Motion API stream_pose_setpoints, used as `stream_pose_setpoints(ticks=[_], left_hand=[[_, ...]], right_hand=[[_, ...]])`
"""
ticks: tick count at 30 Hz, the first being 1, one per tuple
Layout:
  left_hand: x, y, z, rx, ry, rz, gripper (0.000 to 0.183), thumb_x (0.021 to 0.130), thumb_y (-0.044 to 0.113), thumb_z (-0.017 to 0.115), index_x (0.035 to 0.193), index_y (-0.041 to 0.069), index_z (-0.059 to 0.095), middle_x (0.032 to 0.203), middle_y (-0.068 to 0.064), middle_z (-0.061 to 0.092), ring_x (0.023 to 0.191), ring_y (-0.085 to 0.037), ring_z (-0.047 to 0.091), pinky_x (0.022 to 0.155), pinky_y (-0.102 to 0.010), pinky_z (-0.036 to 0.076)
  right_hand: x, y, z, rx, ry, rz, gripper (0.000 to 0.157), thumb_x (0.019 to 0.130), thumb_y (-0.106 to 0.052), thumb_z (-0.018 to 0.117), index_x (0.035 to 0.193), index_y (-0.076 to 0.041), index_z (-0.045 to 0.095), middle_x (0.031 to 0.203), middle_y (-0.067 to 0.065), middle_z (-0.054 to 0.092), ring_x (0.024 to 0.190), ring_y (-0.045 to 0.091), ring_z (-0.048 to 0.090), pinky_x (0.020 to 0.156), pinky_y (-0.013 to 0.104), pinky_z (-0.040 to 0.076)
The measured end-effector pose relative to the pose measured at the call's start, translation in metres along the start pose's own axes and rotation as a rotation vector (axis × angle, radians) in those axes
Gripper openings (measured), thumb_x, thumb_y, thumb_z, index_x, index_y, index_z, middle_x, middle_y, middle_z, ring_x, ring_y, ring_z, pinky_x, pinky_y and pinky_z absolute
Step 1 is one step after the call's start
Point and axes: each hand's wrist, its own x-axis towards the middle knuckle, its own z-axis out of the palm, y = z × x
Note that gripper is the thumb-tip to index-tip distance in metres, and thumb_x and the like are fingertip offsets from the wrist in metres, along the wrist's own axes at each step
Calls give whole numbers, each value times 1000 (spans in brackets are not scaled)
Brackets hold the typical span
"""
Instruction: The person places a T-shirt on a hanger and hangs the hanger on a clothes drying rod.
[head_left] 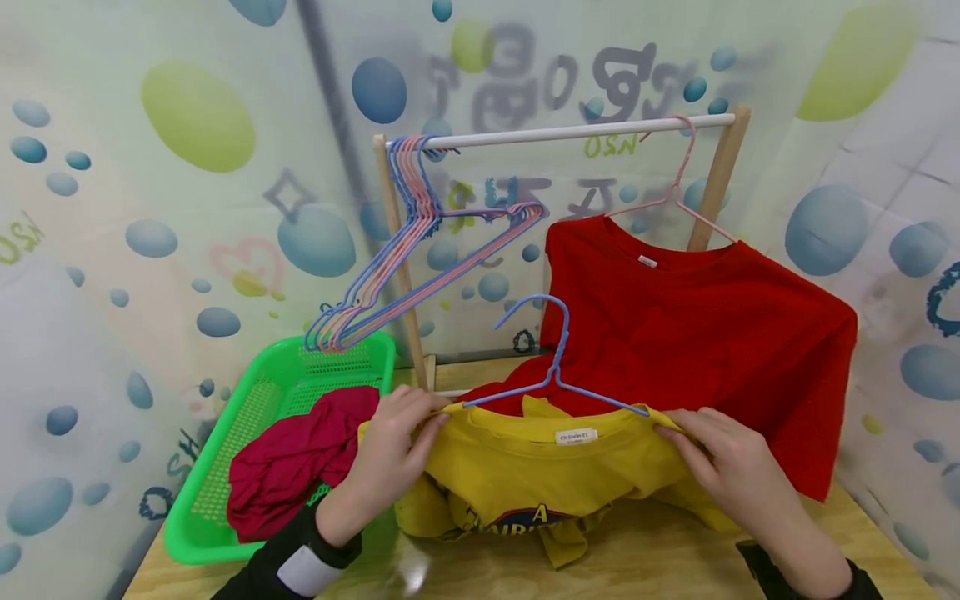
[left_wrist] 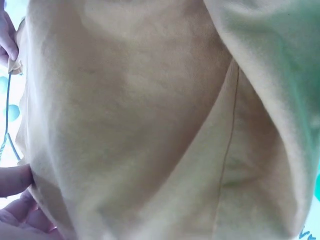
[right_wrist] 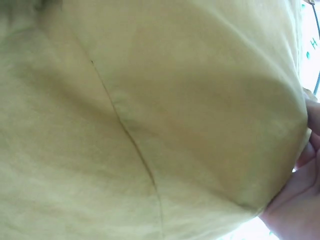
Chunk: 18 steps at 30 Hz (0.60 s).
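A yellow T-shirt (head_left: 517, 475) with a white neck label and dark print hangs between the two hands in the head view. My left hand (head_left: 393, 454) pinches its shoulder on the left side, and my right hand (head_left: 731, 458) pinches the opposite shoulder. A blue hanger (head_left: 557, 371) sits in the neck opening, hook upward, its arm ends hidden under the cloth. In the left wrist view, yellowish shirt cloth (left_wrist: 125, 110) fills most of the picture, with thumb and fingers at its edge. The right wrist view likewise shows mostly cloth (right_wrist: 200, 115).
Behind the shirt stands a rack with a white rail (head_left: 555, 133). Several blue and pink hangers (head_left: 420, 221) hang at its left end; a red shirt (head_left: 675, 325) hangs on a pink hanger (head_left: 678, 187) at right. A green basket (head_left: 191, 500) holds dark red cloth (head_left: 300, 467).
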Motion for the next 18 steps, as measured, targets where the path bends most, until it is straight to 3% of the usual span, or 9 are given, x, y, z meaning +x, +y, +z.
stream_pose_setpoints(ticks=[5, 10, 18], left_hand=[[2, 2, -2, 24, -31, -26, 16, 87, 3, 67, 102, 6, 71, 93, 3, 68, 84, -12, 53, 72, -32, 41], [0, 2, -6, 44, -27, -98, 28, 89, 8, 67, 116, 7, 68, 104, 2, 65, 96, -15, 52, 78, -35, 42], [-1, -6, -14, 123, -49, -252, 31, 86, -1, 67, 116, 3, 66, 107, -7, 62, 102, -22, 56, 82, -38, 48]], right_hand=[[0, -1, -1, -5, 4, 12, 37, 65, 8, 78, 98, -8, 73, 89, -6, 66, 74, 0, 54, 65, 9, 42], [-2, 1, -3, -55, 24, 51, 35, 64, 6, 79, 95, -8, 73, 89, -5, 67, 76, 5, 58, 73, 7, 41], [-7, 7, -8, -55, 59, 65, 36, 62, 6, 80, 95, -8, 73, 83, -4, 66, 68, -2, 46, 59, 11, 40]])
